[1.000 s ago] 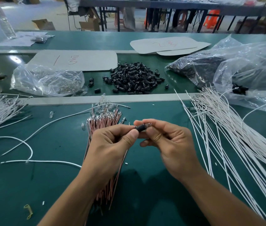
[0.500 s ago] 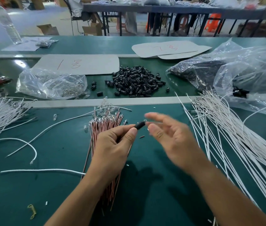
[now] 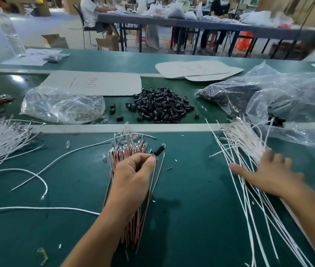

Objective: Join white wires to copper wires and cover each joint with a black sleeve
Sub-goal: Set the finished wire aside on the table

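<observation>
A wire tipped with a black sleeve (image 3: 159, 150) is pinched between the thumb and fingers (image 3: 151, 159) of the left hand (image 3: 133, 176), above the copper wires (image 3: 127, 153) bundled on the green tabletop (image 3: 191, 189). The right hand (image 3: 266, 174) is spread over the white wires (image 3: 243, 143), fingers straight, nothing gripped. A heap of sleeves (image 3: 160, 106) lies farther back.

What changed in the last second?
The right hand let go of the small black tubular sleeve and swung right to the loose white wires, fingers spread. The left hand still pinches that sleeve above the copper wire bundle. The black sleeve pile is unmoved.
</observation>
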The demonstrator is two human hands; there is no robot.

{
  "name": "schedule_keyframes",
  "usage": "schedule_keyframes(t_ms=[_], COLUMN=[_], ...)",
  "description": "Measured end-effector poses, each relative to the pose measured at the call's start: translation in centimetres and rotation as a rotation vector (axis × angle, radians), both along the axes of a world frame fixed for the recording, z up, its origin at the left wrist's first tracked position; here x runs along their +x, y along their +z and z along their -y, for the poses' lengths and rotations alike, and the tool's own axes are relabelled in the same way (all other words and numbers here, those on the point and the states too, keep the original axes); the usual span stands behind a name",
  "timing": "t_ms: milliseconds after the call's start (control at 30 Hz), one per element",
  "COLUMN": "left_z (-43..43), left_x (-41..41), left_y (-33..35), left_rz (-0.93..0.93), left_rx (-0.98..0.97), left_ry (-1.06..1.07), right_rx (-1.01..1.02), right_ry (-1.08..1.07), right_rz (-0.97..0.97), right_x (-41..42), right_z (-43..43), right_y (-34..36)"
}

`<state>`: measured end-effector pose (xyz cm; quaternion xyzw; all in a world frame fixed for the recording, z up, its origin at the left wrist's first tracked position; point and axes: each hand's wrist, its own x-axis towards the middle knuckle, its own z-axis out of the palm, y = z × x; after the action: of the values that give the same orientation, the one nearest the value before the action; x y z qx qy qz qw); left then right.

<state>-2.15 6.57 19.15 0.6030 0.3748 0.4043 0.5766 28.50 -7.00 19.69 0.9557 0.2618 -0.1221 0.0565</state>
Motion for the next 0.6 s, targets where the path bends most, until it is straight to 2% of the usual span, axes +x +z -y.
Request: schedule_keyframes(t_ms=[167, 300, 367, 400, 433, 467, 500, 567, 600], left_z=[-0.5, -0.5, -0.3, -0.1, 0.2, 0.5, 1.1, 2.0, 2.2], left_x=[-0.1, -0.3, -0.4, -0.3, -0.1, 0.2, 0.4, 0.6, 0.6], left_y=[-0.1, 0.0, 0.4, 0.6, 0.8, 1.0, 1.1, 1.3, 1.3], left_rz=[0.047, 0.051, 0.035, 0.026, 0.005, -0.028, -0.060, -0.098, -0.130], left_rx=[-0.062, -0.035, 0.069, 0.142, 0.228, 0.321, 0.408, 0.531, 0.579], left_ry=[0.010, 0.019, 0.042, 0.057, 0.069, 0.071, 0.062, 0.020, -0.010], right_rx=[0.117, 0.092, 0.405, 0.643, 0.849, 0.950, 1.043, 1.223, 1.310], right_ry=[0.119, 0.161, 0.334, 0.422, 0.472, 0.506, 0.532, 0.507, 0.426], right_rz=[0.089, 0.152, 0.213, 0.055, -0.280, -0.634, -0.851, -0.929, -0.929], right_x=[-5.0, -6.8, -9.4, -11.7, -14.1, -16.8, -18.8, -21.2, -20.7], right_z=[-4.6, -5.7, -5.9, -6.0, -6.2, -6.3, -6.3, -6.5, -6.3], right_y=[-1.1, 0.6, 1.6, 2.7, 4.0, 5.1, 5.2, 5.4, 6.2])
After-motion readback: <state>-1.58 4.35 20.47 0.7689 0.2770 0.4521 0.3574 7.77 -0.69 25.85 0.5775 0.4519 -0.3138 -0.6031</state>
